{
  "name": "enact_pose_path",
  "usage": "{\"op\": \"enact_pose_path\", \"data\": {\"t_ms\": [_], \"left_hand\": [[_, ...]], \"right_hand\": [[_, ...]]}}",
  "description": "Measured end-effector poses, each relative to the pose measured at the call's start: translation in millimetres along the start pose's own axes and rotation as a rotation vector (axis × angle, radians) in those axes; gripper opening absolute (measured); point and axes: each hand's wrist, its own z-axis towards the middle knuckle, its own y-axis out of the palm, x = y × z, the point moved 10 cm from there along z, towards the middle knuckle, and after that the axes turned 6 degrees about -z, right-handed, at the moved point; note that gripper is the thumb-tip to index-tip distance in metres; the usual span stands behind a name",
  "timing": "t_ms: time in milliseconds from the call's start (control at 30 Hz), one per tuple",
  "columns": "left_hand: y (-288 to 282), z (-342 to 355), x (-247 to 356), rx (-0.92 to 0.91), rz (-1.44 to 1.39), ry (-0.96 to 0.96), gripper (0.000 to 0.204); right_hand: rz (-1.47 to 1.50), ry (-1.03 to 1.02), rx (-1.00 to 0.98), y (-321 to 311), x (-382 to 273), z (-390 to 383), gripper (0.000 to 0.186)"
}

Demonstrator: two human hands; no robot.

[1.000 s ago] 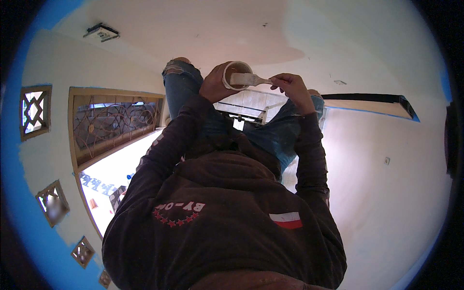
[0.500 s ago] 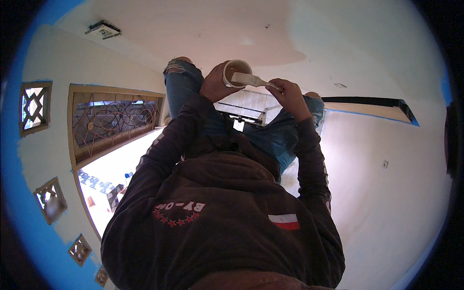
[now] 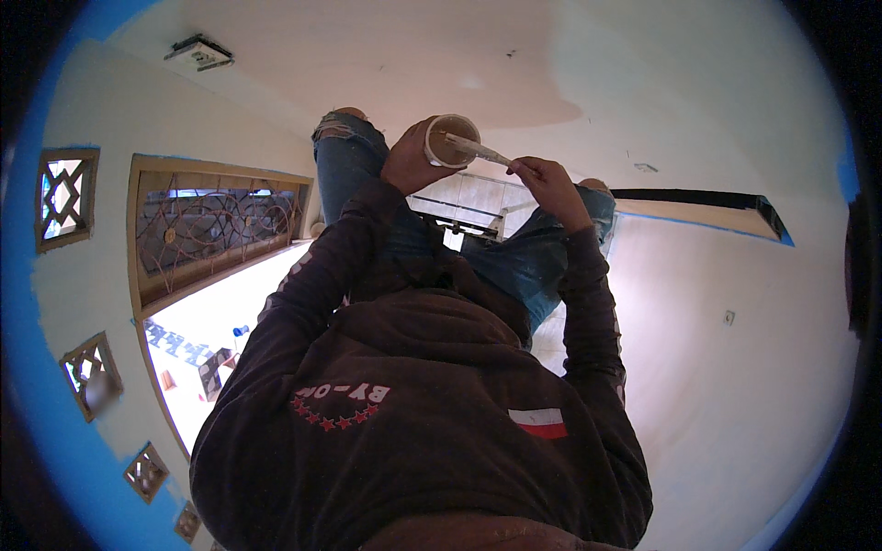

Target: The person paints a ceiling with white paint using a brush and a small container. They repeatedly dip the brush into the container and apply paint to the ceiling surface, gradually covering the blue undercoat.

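Observation:
My left hand point(image 3: 411, 158) is wrapped round a small white paint pot point(image 3: 466, 122), its mouth facing up toward me, just beyond my left knee. Light cream paint point(image 3: 442, 147) shows inside it. A paintbrush point(image 3: 485, 151) lies across the pot's mouth, seen edge-on, with its bristle end over or in the pot. Its handle is pinched by my right hand point(image 3: 549, 184), to the right of the pot. How deep the bristles reach, I cannot tell.
A wall point(image 3: 386, 55) with a darker damp-looking patch point(image 3: 496, 92) rises in front of my knees. Metal bars point(image 3: 459, 223) show between my legs, over a tiled floor. On the left are a grilled window point(image 3: 216, 230) and a bright doorway; a dark-edged recess point(image 3: 707, 207) is at right.
The brush has turned from showing its flat face to its narrow edge. My right hand has shifted very slightly; the pot and my left hand stay in place.

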Motion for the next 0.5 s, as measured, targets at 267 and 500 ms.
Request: {"op": "enact_pose_path", "data": {"t_ms": [267,500], "left_hand": [[-1.5,0.9,-5.7,0.007,-0.089,-0.046,0.071],[-2.2,2.3,-6.2,0.003,-0.118,-0.048,0.071]], "right_hand": [[0.089,0.038,-0.053,9.1,7.0,3.5,0.043],[0.135,0.007,-0.034,8.0,2.3,3.9,0.045]]}}
